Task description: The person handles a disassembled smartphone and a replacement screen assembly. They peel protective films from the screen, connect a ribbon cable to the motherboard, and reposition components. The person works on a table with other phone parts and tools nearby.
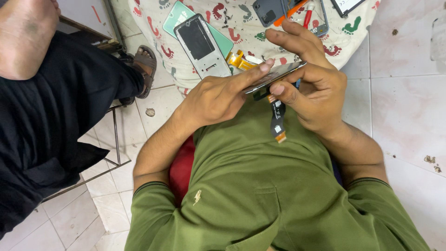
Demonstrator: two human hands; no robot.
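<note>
Both my hands pinch a thin phone screen panel edge-on, above my lap.

My left hand [218, 95] lays its fingers [260, 67] pressed together along the phone screen panel [274, 75]; my right hand [316, 88] clamps it between thumb and curled fingers, the flex cable [277, 118] dangling free below. I judge it best to grip only the edges and keep that cable unstrained. Beyond lie a bare phone frame [202, 46] on a footprint-patterned cloth [241, 32], then pale floor tiles [409, 107].
</note>
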